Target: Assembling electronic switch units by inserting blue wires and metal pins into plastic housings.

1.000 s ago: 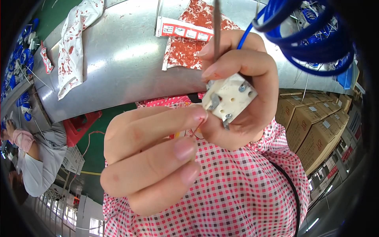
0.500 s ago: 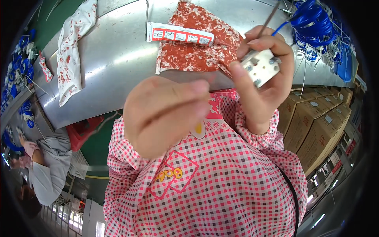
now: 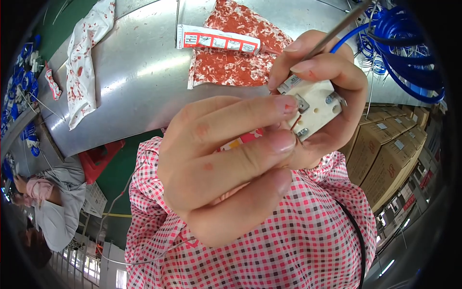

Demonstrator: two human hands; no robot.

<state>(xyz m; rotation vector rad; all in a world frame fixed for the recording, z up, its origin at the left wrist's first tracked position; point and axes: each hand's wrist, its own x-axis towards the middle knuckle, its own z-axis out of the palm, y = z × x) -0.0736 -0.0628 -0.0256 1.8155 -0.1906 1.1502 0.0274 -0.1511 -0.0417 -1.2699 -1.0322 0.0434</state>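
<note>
My right hand (image 3: pixel 353 79) is wrapped round a small white terminal block (image 3: pixel 315 108) with screws and holes on its face. A metal rod (image 3: pixel 332 38) slants up from between its fingers, beside a blue tube or cable (image 3: pixel 344 39). At the block's near side, my left hand (image 3: pixel 221 159) is closed, its fingertips touching or very close to the block. A thin wire (image 3: pixel 113 261) loops up to this hand, and a reddish tip (image 3: pixel 296 122) shows between the fingers by the block; the grip itself is partly hidden. Red smears mark several fingers.
Behind my hands, a white tube (image 3: pixel 219 40) lies on a red-smeared cloth (image 3: pixel 231 70) on the metal table (image 3: pixel 139 62). A stained white cloth (image 3: pixel 82 67) lies left. Blue coils (image 3: pixel 404 43) stand right, above cardboard boxes (image 3: pixel 385 149). A person (image 3: pixel 57 202) works at left.
My left hand has moved right and closer, up to the terminal block. The right hand has shifted slightly, tilting the block and rod. The thin wire now hangs in a wider loop.
</note>
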